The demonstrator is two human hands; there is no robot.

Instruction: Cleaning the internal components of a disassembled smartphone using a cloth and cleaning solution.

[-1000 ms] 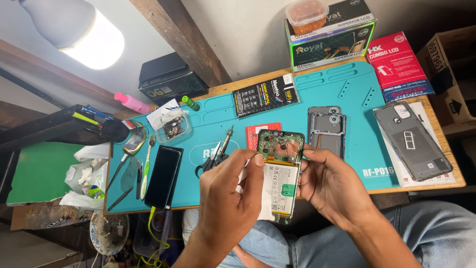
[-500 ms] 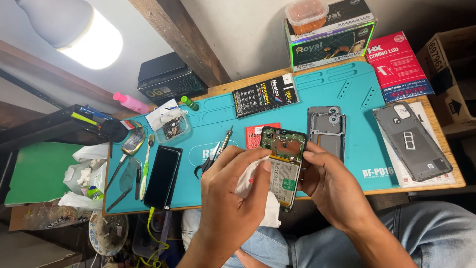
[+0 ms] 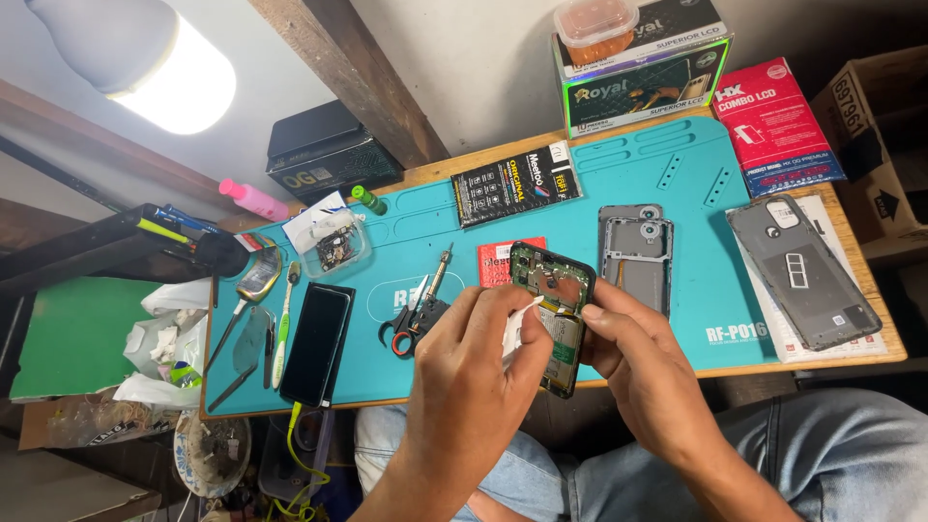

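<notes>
Opened phone (image 3: 556, 309), its back cover off, is gripped along its right edge by the right hand (image 3: 633, 362). Left hand (image 3: 474, 387) pinches a white tissue (image 3: 517, 324) against its inner parts. Beyond the left hand lie scissors (image 3: 411, 324) on the teal mat (image 3: 677, 174); beyond the right hand, a grey phone frame (image 3: 638, 256).

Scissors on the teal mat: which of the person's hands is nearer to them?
Left. The left hand is just right of the scissors, nearly touching them. The right hand is farther right, beyond the opened phone that both hands hold.
</notes>
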